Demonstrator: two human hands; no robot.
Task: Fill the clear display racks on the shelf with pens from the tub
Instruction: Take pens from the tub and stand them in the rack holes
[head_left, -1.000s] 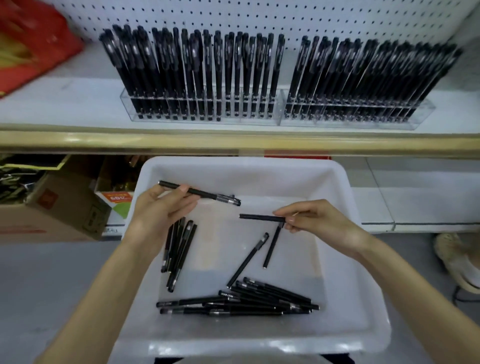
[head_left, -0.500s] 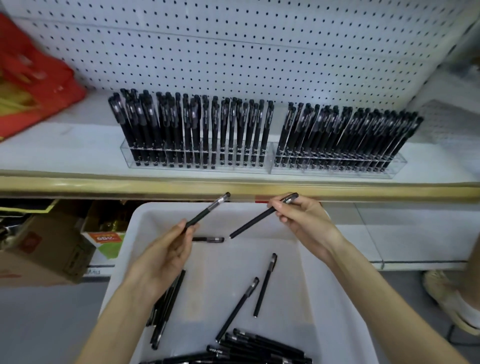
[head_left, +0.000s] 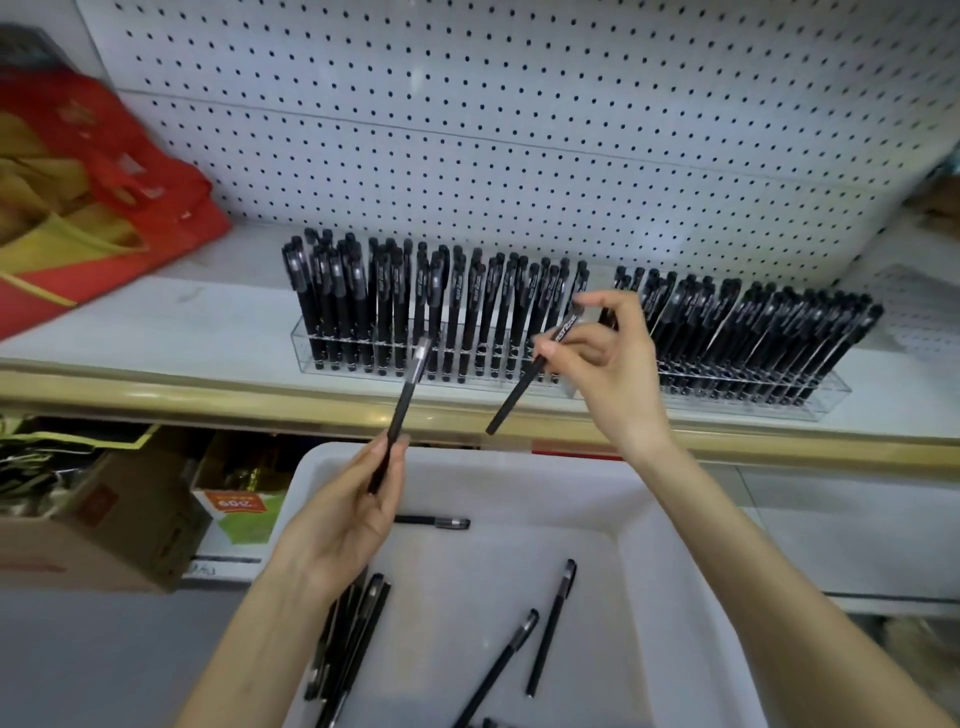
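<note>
On the shelf (head_left: 182, 322) the left rack (head_left: 304, 345) stands beside the right rack (head_left: 831, 395), with the tub (head_left: 649, 519) below in front (pens (head_left: 550, 626) inside).

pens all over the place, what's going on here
A person is stocking pens from a white tub into two clear racks on the shelf. The left hand grips one black pen above the tub. The right hand pinches a second pen in front of where the left rack and right rack meet. Both racks look nearly full; neither held pen is slotted yet. Loose pens lie in the tub.
</note>
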